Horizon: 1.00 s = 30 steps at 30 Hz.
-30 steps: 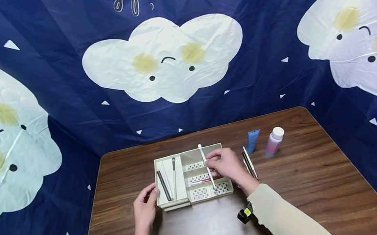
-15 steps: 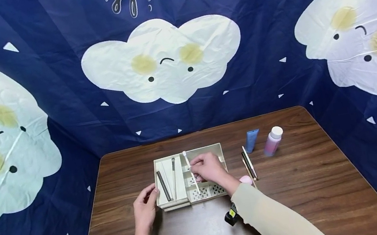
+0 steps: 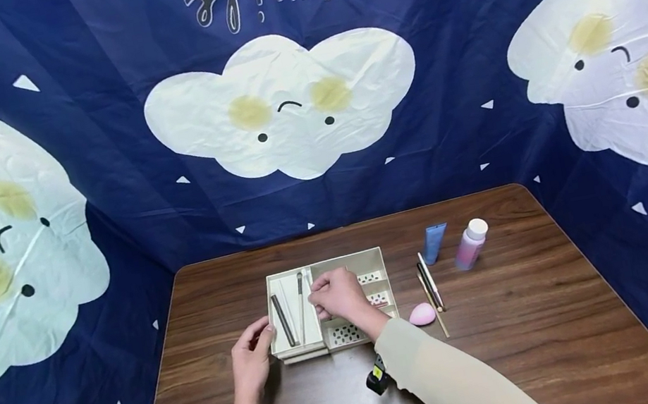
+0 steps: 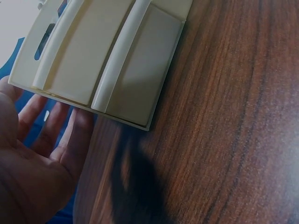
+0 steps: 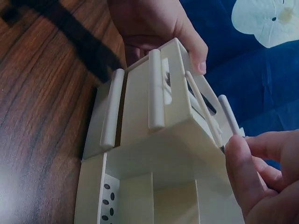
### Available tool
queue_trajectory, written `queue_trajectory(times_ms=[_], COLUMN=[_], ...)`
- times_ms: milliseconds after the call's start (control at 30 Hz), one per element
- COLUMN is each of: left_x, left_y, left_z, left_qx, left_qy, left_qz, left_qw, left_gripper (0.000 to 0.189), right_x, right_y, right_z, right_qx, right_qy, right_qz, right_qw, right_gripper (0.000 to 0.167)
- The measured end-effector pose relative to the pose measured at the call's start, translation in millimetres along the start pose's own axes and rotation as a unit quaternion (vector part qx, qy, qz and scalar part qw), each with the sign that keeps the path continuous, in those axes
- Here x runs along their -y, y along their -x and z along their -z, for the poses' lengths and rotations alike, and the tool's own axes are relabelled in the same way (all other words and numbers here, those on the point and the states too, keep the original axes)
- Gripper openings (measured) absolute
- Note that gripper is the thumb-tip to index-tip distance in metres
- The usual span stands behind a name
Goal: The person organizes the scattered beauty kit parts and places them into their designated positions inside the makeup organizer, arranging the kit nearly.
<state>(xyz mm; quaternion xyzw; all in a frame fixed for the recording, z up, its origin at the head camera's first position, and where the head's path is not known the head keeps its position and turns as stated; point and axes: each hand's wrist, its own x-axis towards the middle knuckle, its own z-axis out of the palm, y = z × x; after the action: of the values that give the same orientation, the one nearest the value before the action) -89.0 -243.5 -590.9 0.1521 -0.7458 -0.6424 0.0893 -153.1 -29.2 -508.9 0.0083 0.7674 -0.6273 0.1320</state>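
A cream desktop organizer (image 3: 347, 264) stands on the table, its raised left part over two drawers (image 4: 133, 65). My left hand (image 3: 251, 357) holds that part's left side, thumb at the top rim and fingers along the wall. On its shallow top lie a black pencil-like stick (image 3: 282, 320), a makeup brush (image 3: 301, 306) with dark bristles and a thin pale stick (image 3: 286, 301). My right hand (image 3: 340, 296) pinches a slim white makeup brush (image 5: 229, 114) between thumb and fingers, over the right edge of this top. My fingers hide part of the brush.
Right of the organizer lie a pink makeup sponge (image 3: 422, 314) and several slim brushes and pencils (image 3: 431, 284). Behind them stand a blue tube (image 3: 434, 243) and a pink-purple bottle with a white cap (image 3: 471, 245). A dark blue cloud-patterned cloth (image 3: 360, 189) hangs behind the table.
My right hand has moved left with the white brush, from over the organizer's right compartments to its raised top. The sponge has come into view. My left hand stays put.
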Motion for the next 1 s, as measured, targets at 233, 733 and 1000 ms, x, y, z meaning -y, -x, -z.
queue_trajectory(times_ms=[233, 733, 1000], left_x=[1.9, -22.5, -30.3], left_y=[-0.8, 9.9, 13.9], left_z=[0.1, -0.9, 0.0], left_qx=[-0.002, 0.010, 0.014], left_qy=[0.004, 0.004, 0.006], left_qz=[-0.001, 0.001, 0.009], left_qw=[1.0000, 0.9999, 0.9999], left_gripper=[0.029, 0.027, 0.028], right_x=[0.4, -0.4, 1.5], right_y=[-2.7, -11.2, -9.8], right_z=[-7.4, -9.1, -10.0], right_qx=[-0.025, -0.053, -0.050], right_qy=[0.047, 0.135, 0.164], right_qz=[0.023, 0.048, 0.060], right_qw=[0.9983, 0.9882, 0.9834], right_gripper=[0.011, 0.005, 0.010])
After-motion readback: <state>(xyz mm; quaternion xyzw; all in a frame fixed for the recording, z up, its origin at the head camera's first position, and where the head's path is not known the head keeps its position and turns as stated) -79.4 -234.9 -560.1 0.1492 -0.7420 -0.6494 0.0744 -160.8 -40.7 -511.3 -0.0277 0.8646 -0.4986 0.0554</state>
